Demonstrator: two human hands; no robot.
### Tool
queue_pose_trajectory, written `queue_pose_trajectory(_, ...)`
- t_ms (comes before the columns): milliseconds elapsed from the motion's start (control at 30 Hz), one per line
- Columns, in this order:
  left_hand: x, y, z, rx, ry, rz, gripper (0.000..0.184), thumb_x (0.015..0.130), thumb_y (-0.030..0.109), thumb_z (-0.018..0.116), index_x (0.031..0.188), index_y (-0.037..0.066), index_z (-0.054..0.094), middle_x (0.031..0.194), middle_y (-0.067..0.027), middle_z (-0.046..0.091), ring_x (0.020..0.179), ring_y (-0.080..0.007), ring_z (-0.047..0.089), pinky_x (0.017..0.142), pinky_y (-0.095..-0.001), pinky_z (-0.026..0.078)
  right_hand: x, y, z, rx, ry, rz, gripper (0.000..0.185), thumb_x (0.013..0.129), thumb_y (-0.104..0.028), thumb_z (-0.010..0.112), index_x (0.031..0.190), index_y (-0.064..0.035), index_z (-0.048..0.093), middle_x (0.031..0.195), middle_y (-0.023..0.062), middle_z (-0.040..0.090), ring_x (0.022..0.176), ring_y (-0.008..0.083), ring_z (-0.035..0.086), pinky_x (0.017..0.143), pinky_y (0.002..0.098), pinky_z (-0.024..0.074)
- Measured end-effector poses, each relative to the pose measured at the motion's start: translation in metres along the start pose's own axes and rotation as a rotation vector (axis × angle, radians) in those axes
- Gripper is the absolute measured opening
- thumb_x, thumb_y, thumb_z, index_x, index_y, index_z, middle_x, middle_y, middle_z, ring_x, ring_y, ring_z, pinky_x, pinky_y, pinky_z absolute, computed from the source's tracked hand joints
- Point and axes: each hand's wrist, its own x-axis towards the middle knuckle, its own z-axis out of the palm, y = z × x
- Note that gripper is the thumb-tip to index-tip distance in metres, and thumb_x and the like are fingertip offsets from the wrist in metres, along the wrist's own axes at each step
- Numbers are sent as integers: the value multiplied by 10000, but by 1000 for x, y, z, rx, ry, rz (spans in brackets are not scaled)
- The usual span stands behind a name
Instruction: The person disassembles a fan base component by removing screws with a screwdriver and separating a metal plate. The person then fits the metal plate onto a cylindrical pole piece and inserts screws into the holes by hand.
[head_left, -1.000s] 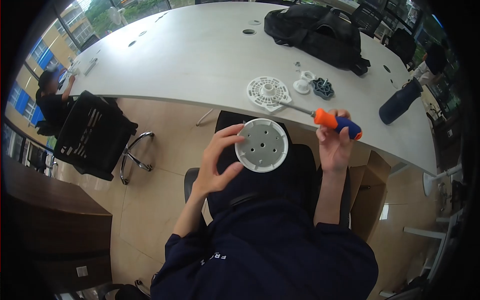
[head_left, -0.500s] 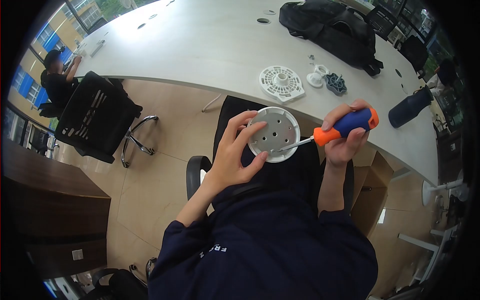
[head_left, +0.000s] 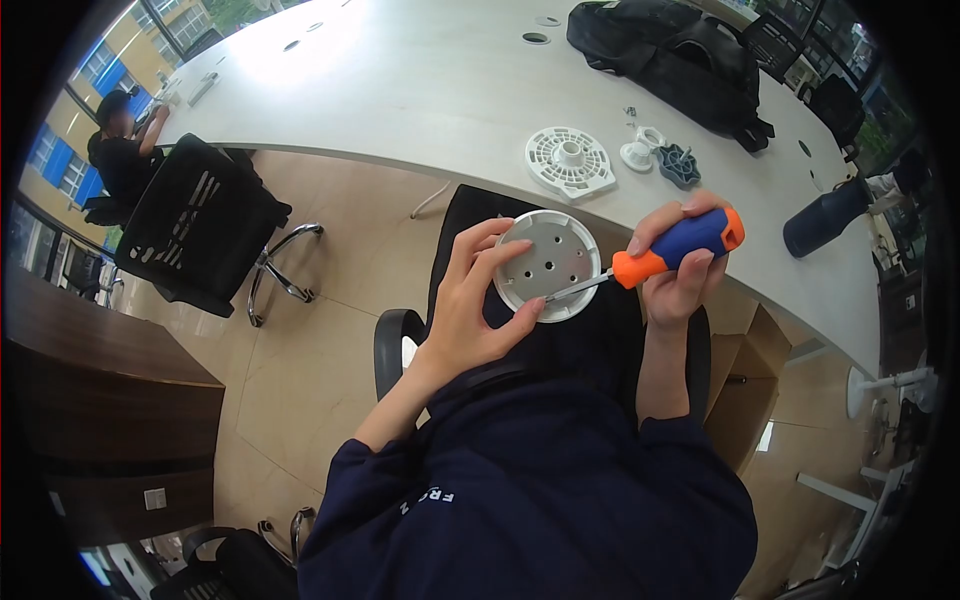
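Between the thumb and fingers of my left hand [head_left: 470,290] is a round white plastic housing [head_left: 590,245], tilted toward me above my lap. A grey metal plate [head_left: 560,262] with several holes sits inside its rim. My right hand [head_left: 685,280] is wrapped round a screwdriver [head_left: 690,245] with a blue and orange handle. Its shaft crosses the housing's rim and the tip meets the plate's lower edge, close to my left thumb. Whether a screw is under the tip I cannot tell.
On the white table [head_left: 430,100] lie a round white vented cover [head_left: 570,162], small white plastic parts [head_left: 640,152], a grey lobed knob [head_left: 679,166], a black backpack [head_left: 670,65] and a dark bottle [head_left: 826,217]. A cardboard box [head_left: 745,375] stands at right. Another person [head_left: 125,155] sits far left.
The screwdriver and my right hand have shifted slightly left, and the handle has turned a little. My left hand keeps its hold on the housing. The view has moved slightly.
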Motion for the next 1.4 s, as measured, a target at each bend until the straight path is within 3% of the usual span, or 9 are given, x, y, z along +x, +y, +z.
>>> queue_pose_trajectory(500,8,-7,2,40,-45,40,499,741,115,776,1226,76,664,1404,-175,466,1217,-348,545,1020,-451,444,22,-29,20,-45,-399,-206,430,867,-152,769,1147,-23,470,845,139,664,746,196,623,718,315,503)
queue_pose_trajectory(633,19,4,-5,209,-22,199,480,728,100,762,1201,94,681,1374,-177,507,1228,-367,533,1058,-473,388,13,-38,44,317,-430,47,377,820,-160,766,1032,-50,474,724,139,593,576,183,490,548,324,419)
queue_pose_trajectory(700,23,7,-10,211,-184,343,425,723,81,749,1143,102,686,1299,-132,581,1227,-330,543,1081,-491,352,13,-38,48,551,-462,186,341,781,-101,734,995,-30,477,658,94,504,530,162,456,498,316,381)
queue_pose_trajectory(867,35,19,-17,168,-344,383,282,752,84,743,1028,103,688,1182,-37,646,1192,-229,579,1112,-513,322,8,-36,52,492,-412,121,316,645,-56,661,946,9,586,703,61,591,584,160,569,574,274,449)
queue_pose_trajectory(967,31,6,-12,114,-291,390,214,788,63,726,995,105,694,1037,12,688,1111,-182,628,1123,-520,326,22,-39,53,296,-728,-62,368,640,-65,715,996,-10,636,752,53,643,602,184,621,580,274,476)
queue_pose_trajectory(1067,25,1,-8,96,-214,419,195,778,76,739,966,108,699,1000,23,698,1084,-161,649,1112,-513,356,17,-46,67,316,-658,53,296,667,-182,770,872,-7,648,666,91,637,500,201,572,524,262,461)
queue_pose_trajectory(1133,21,5,-7,125,-173,426,179,775,79,744,946,115,706,975,35,710,1052,-144,673,1090,-503,400,11,-39,64,281,-718,-27,381,685,-152,773,990,-20,585,668,99,625,515,192,575,542,263,466)
queue_pose_trajectory(1200,19,3,-6,125,-128,437,171,767,89,756,929,123,712,956,36,717,1031,-140,687,1072,-496,429,-7,-33,66,503,-476,121,507,706,-109,785,1099,-51,469,707,128,625,548,182,584,564,262,477)
queue_pose_trajectory(1400,16,-2,-5,147,-58,448,148,771,134,793,902,133,723,945,36,739,1007,-139,704,1051,-499,457,-6,-26,70,275,-329,-84,579,764,-138,873,1113,-80,413,895,156,628,663,193,618,630,284,542)
